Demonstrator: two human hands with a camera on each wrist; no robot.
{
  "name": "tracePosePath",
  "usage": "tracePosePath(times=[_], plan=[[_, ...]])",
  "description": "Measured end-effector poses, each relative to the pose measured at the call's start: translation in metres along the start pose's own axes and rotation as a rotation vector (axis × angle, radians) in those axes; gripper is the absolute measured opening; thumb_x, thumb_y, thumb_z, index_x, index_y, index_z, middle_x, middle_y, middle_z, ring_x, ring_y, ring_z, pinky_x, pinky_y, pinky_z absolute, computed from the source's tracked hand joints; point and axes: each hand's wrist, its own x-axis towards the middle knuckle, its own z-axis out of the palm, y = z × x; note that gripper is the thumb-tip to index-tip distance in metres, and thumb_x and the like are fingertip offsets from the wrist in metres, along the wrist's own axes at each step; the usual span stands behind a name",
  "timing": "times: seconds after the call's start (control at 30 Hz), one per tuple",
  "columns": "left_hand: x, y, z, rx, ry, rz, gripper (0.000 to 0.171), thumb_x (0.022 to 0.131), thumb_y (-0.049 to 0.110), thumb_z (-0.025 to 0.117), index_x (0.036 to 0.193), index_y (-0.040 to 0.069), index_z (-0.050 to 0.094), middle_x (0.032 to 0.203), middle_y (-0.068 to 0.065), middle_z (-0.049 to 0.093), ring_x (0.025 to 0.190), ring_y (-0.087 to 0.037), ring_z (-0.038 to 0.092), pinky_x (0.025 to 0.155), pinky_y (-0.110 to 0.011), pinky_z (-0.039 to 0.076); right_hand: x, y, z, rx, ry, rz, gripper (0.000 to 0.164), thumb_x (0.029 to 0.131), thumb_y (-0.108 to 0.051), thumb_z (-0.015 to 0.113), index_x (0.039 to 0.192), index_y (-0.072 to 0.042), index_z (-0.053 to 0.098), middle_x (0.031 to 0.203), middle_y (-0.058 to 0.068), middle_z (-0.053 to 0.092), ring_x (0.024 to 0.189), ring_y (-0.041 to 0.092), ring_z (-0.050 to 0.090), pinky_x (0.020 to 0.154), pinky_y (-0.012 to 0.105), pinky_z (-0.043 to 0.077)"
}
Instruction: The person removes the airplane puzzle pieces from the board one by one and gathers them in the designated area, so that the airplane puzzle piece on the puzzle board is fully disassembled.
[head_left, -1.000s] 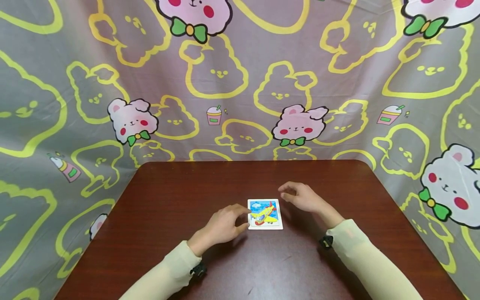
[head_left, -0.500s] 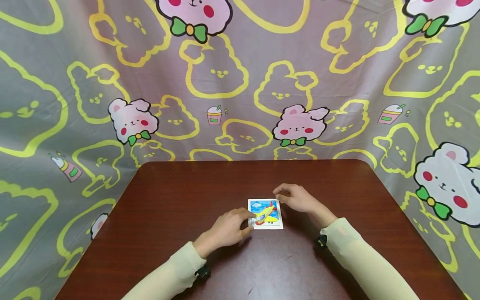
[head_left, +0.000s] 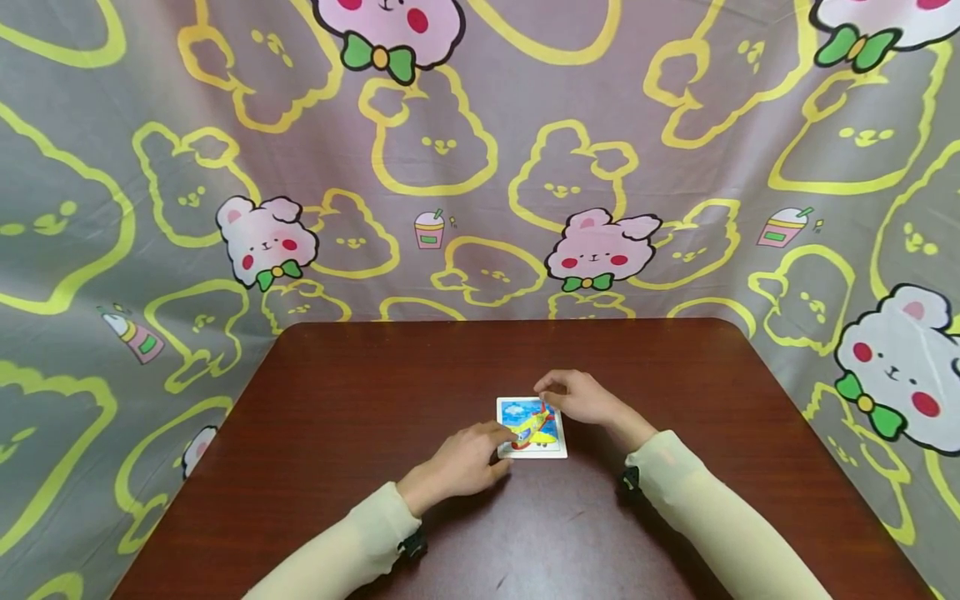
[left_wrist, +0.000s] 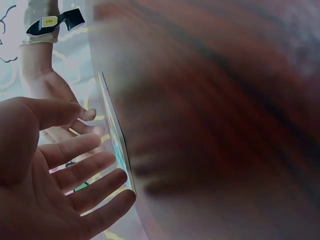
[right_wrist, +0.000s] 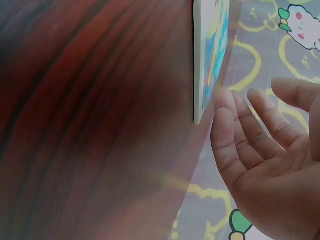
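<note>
A small square picture board (head_left: 537, 429) with a white border lies flat on the table, showing a yellow and red airplane on blue sky. My left hand (head_left: 459, 462) comes in from the left, and its fingertips overlap the board's left part in the head view. Over the far right corner is my right hand (head_left: 587, 402), fingers gently bent. In the left wrist view the left fingers are spread along the board's thin edge (left_wrist: 117, 145). The right wrist view has the right fingers, loosely bent, right by the board's end (right_wrist: 200, 100). Neither hand grips anything.
The dark reddish-brown table (head_left: 390, 367) has rounded far corners. A grey curtain (head_left: 480, 125) printed with yellow outlines and cartoon rabbits hangs behind it and along both sides. Each sleeve cuff carries a small black device (head_left: 412, 546).
Both hands have moved inward: the left to the right onto the board's left part, the right to the left and slightly nearer, over its far right corner. The board stays in place.
</note>
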Motion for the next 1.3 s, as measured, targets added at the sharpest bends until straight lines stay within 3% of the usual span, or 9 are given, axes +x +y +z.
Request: tracePosePath(times=[0.43, 0.7, 1.03, 1.3], plan=[[0.004, 0.004, -0.001, 0.056, -0.095, -0.014, 0.041, 0.095, 0.033, 0.065, 0.133, 0.016, 0.064, 0.139, -0.004, 0.061, 0.132, -0.024, 0.054, 0.106, -0.04, 0.049, 0.008, -0.008, 0.009, 0.005, -0.042, 0.004, 0.019, 0.096, -0.017, 0.063, 0.109, -0.008, 0.073, 0.102, 0.004, 0.074, 0.074, 0.009, 0.064, 0.069, 0.029, 0.051], [0.003, 0.007, -0.002, 0.099, -0.126, -0.011, 0.043, 0.096, 0.034, 0.064, 0.134, 0.015, 0.065, 0.139, -0.004, 0.061, 0.129, -0.023, 0.056, 0.102, -0.039, 0.052, 0.014, -0.008, 0.015, 0.0, -0.048, 0.018, 0.017, 0.097, -0.017, 0.063, 0.109, -0.011, 0.073, 0.102, 0.002, 0.073, 0.072, 0.008, 0.062, 0.067, 0.027, 0.051], [0.004, 0.011, -0.003, 0.135, -0.138, 0.003, 0.043, 0.095, 0.036, 0.064, 0.134, 0.017, 0.065, 0.142, -0.003, 0.059, 0.133, -0.022, 0.054, 0.105, -0.037, 0.05, 0.017, -0.012, 0.02, 0.026, -0.048, -0.006, 0.017, 0.094, -0.013, 0.064, 0.108, -0.007, 0.073, 0.104, 0.007, 0.075, 0.071, 0.009, 0.066, 0.064, 0.025, 0.052], [0.006, 0.013, -0.002, 0.151, -0.184, -0.001, 0.048, 0.095, 0.037, 0.064, 0.141, 0.023, 0.059, 0.147, -0.002, 0.055, 0.136, -0.022, 0.051, 0.1, -0.04, 0.053, 0.02, -0.02, 0.022, 0.02, -0.071, -0.025, 0.018, 0.094, -0.01, 0.063, 0.108, -0.006, 0.074, 0.09, 0.006, 0.074, 0.066, 0.008, 0.06, 0.059, 0.025, 0.05]])
